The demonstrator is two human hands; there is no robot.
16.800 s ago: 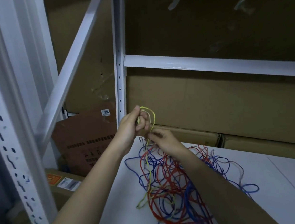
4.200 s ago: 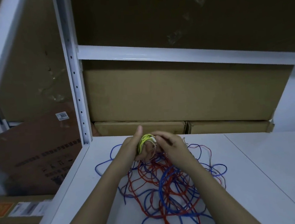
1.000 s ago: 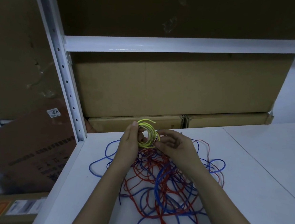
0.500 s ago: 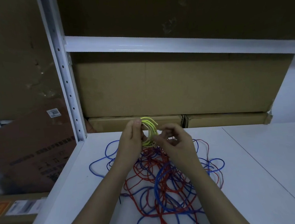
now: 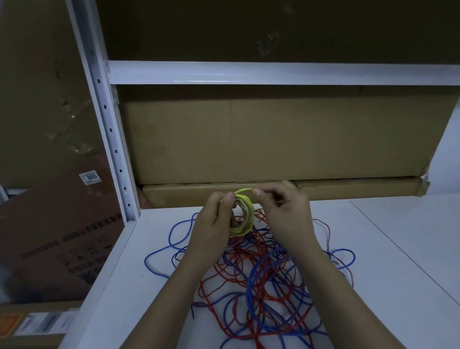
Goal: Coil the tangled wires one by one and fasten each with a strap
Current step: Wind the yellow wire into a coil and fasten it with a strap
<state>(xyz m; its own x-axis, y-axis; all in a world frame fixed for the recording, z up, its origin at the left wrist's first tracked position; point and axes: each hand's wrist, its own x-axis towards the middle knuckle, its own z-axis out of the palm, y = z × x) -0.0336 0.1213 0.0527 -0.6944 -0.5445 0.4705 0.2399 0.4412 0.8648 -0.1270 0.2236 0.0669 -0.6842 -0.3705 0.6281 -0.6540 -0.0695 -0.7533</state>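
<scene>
surface: white shelf deck (image 5: pixel 394 244)
on deck: red/blue wire tangle (image 5: pixel 262 282), mid-deck
behind tangle: flat cartons (image 5: pixel 197 194), probably two

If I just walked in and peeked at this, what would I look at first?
Probably the bright yellow wire coil, held up between the left hand and the right hand in the middle of the picture. Right below it, a messy heap of red and blue wires sprawls across the white table. Behind the hands, big cardboard boxes fill the white shelf.
</scene>
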